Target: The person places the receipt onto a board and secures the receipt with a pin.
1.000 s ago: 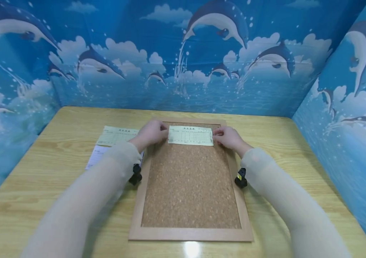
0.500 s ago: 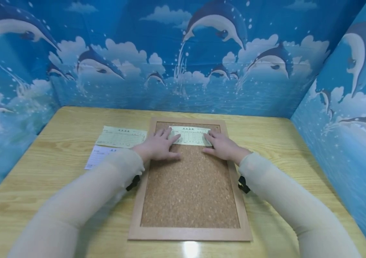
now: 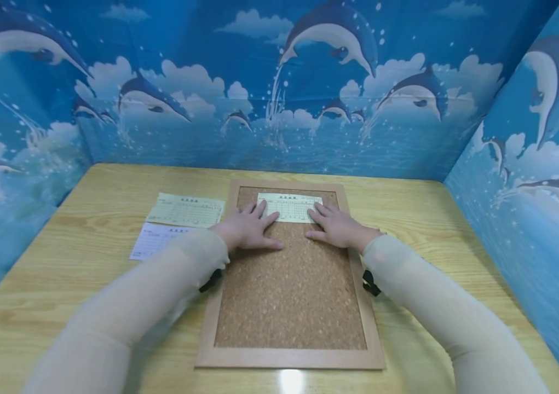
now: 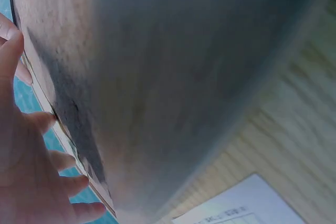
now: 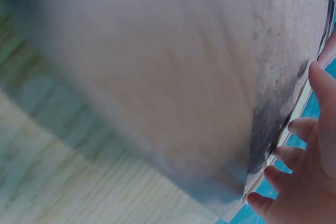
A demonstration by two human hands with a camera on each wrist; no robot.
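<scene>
A pale green printed form slip [image 3: 291, 209] lies across the top of the wood-framed corkboard [image 3: 291, 295] in the head view. My left hand [image 3: 249, 227] has its fingers spread, with the fingertips on the slip's left end and the thumb reaching over the cork. At the other end, my right hand [image 3: 338, 225] rests spread fingertips on the slip. In the left wrist view the extended fingers [image 4: 73, 184] are near the board's far edge. The right wrist view has the right fingers [image 5: 286, 156] similarly extended.
To the left of the board, a second green form slip [image 3: 185, 210] lies on the wooden table [image 3: 62, 284], above a white printed slip [image 3: 151, 241] partly hidden by my left sleeve. A dolphin-printed backdrop [image 3: 279, 137] encloses the table's back and sides.
Both hands have gone from holding the green slip's side edges to lying spread on its two ends. In the last half second they have shifted slightly inward.
</scene>
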